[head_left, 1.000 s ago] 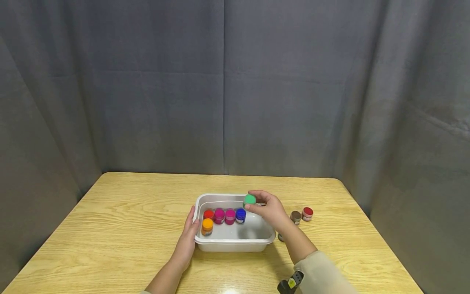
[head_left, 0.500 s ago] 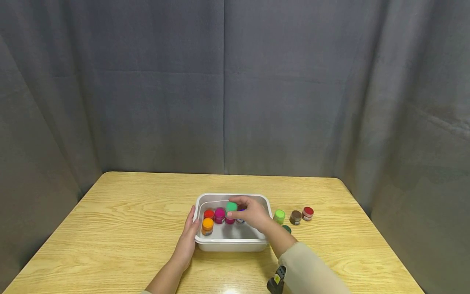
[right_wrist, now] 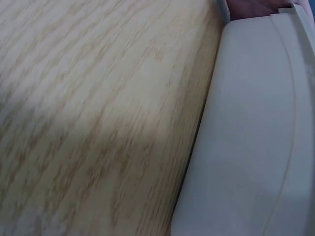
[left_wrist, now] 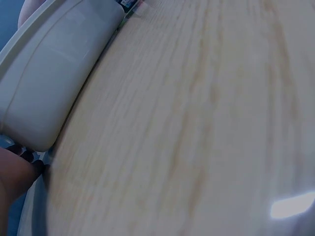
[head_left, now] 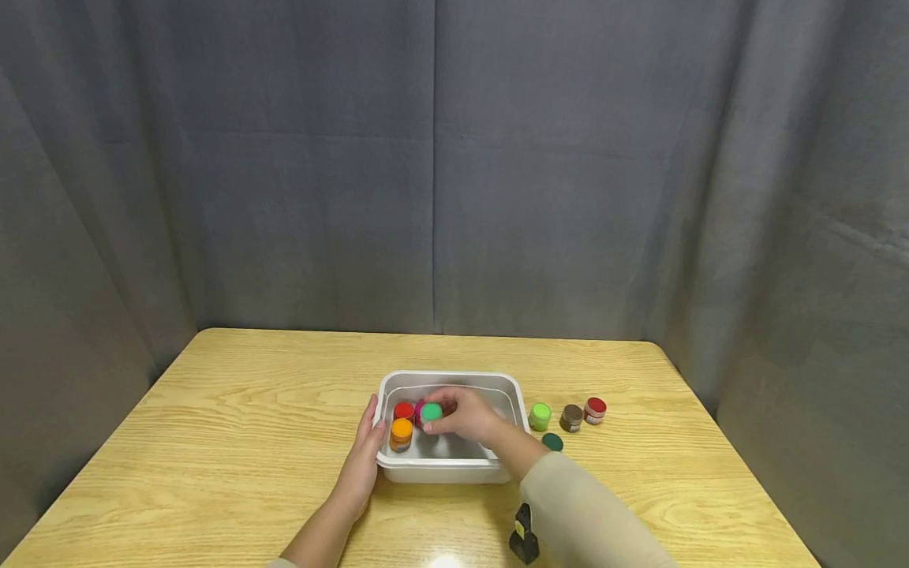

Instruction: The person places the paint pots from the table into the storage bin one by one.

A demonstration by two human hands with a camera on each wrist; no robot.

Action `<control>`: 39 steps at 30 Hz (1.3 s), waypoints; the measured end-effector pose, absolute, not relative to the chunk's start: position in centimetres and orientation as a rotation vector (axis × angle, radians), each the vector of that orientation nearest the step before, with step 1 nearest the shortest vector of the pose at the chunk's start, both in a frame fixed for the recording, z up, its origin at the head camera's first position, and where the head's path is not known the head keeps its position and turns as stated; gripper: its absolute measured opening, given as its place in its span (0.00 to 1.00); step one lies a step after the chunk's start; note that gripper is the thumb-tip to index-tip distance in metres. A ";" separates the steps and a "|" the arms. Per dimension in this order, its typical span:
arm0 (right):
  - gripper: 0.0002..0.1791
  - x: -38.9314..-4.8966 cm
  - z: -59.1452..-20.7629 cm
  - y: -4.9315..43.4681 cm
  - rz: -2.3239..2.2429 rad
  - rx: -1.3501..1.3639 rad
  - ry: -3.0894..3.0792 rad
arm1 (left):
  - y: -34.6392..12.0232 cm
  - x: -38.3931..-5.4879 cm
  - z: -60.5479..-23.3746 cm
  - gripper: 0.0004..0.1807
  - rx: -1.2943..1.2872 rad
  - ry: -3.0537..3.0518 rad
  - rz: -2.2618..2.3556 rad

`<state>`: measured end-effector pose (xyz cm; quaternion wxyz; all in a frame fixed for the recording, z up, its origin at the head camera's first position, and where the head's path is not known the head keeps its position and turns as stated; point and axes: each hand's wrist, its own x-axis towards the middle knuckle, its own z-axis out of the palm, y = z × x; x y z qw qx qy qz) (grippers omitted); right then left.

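My right hand reaches into a white plastic tub and pinches a green-lidded paint jar between thumb and fingers. That jar overlaps a magenta jar in the head view. An orange jar and a red jar stand at the tub's left end. The other jars in the tub are hidden behind the right hand. My left hand grips the tub's left end, thumb at the rim and fingers along the outer wall. Both wrist views mostly show the tub's outer side and the tabletop.
Right of the tub, on the wooden table, stand a light green jar, a brown jar, a dark red jar and a dark green jar. A grey curtain hangs behind the table.
My right hand has carried the green-lidded jar leftward and lower inside the tub, from its right back rim towards the left jars. My left hand keeps its grip on the tub.
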<state>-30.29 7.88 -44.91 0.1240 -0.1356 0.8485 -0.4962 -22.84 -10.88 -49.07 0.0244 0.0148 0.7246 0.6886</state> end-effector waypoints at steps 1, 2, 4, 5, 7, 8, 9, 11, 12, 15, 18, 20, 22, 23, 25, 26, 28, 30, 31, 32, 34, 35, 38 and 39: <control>0.22 -30.3 -45.0 7.7 -1.448 -0.398 2.472 | -10.9 -22.8 -49.1 0.33 0.047 2.240 2.130; 0.22 -30.4 -45.0 7.6 -1.447 -0.403 2.471 | -10.9 -22.9 -49.1 0.33 0.050 2.238 2.131; 0.22 -30.3 -45.1 7.4 -1.436 -0.408 2.470 | -10.9 -22.9 -49.1 0.33 0.053 2.238 2.126; 0.22 -30.2 -45.1 7.4 -1.431 -0.411 2.468 | -10.8 -22.9 -49.1 0.33 0.052 2.240 2.123; 0.22 -30.1 -45.0 7.3 -1.421 -0.404 2.465 | -10.7 -22.9 -49.1 0.33 0.049 2.241 2.122; 0.22 -30.0 -45.0 7.3 -1.412 -0.407 2.465 | -10.7 -22.9 -49.1 0.33 0.048 2.241 2.125; 0.22 -29.9 -44.9 7.3 -1.404 -0.409 2.464 | -10.7 -22.9 -49.1 0.33 0.046 2.243 2.125; 0.22 -29.8 -44.9 7.3 -1.386 -0.421 2.470 | -10.7 -22.9 -49.2 0.33 0.045 2.246 2.130; 0.22 -29.7 -44.9 7.3 -1.375 -0.428 2.477 | -10.7 -22.9 -49.2 0.33 0.046 2.245 2.132; 0.21 -29.7 -44.8 7.2 -1.326 -0.449 2.515 | -10.8 -22.9 -49.1 0.33 0.050 2.244 2.132; 0.20 -29.7 -44.9 7.1 -1.257 -0.455 2.564 | -10.8 -22.9 -49.1 0.33 0.042 2.240 2.129; 0.20 -29.7 -45.0 6.9 -1.212 -0.455 2.592 | -10.8 -22.9 -49.1 0.33 0.034 2.241 2.123; 0.20 -29.7 -45.0 6.8 -1.170 -0.449 2.616 | -10.8 -22.9 -49.0 0.33 0.030 2.244 2.118; 0.20 -29.7 -45.0 6.7 -1.154 -0.452 2.626 | -10.8 -22.9 -49.0 0.33 0.029 2.243 2.116; 0.20 -29.7 -45.0 6.6 -1.122 -0.451 2.645 | -10.8 -22.9 -49.0 0.33 0.029 2.241 2.114; 0.20 -29.7 -44.9 6.5 -1.107 -0.452 2.655 | -10.8 -22.9 -49.0 0.33 0.031 2.237 2.116; 0.19 -29.6 -44.9 6.4 -1.072 -0.454 2.675 | -10.8 -22.9 -49.0 0.33 0.033 2.233 2.122; 0.19 -29.6 -44.9 6.4 -1.049 -0.454 2.687 | -10.8 -22.9 -48.9 0.32 0.033 2.230 2.124; 0.18 -29.6 -44.9 6.3 -1.043 -0.456 2.690 | -10.8 -22.9 -48.9 0.32 0.033 2.230 2.125; 0.18 -29.6 -44.9 6.4 -1.038 -0.462 2.694 | -10.8 -22.9 -48.9 0.32 0.032 2.231 2.126; 0.18 -29.6 -44.9 6.4 -1.050 -0.475 2.693 | -10.8 -22.9 -48.9 0.32 0.033 2.233 2.124; 0.18 -29.6 -44.9 6.5 -1.063 -0.480 2.689 | -10.8 -22.8 -49.0 0.32 0.035 2.233 2.125; 0.18 -29.5 -44.9 6.8 -1.141 -0.492 2.658 | -10.8 -22.8 -49.0 0.32 0.041 2.229 2.133; 0.18 -29.5 -44.8 6.9 -1.172 -0.490 2.643 | -10.8 -22.8 -49.0 0.32 0.043 2.229 2.132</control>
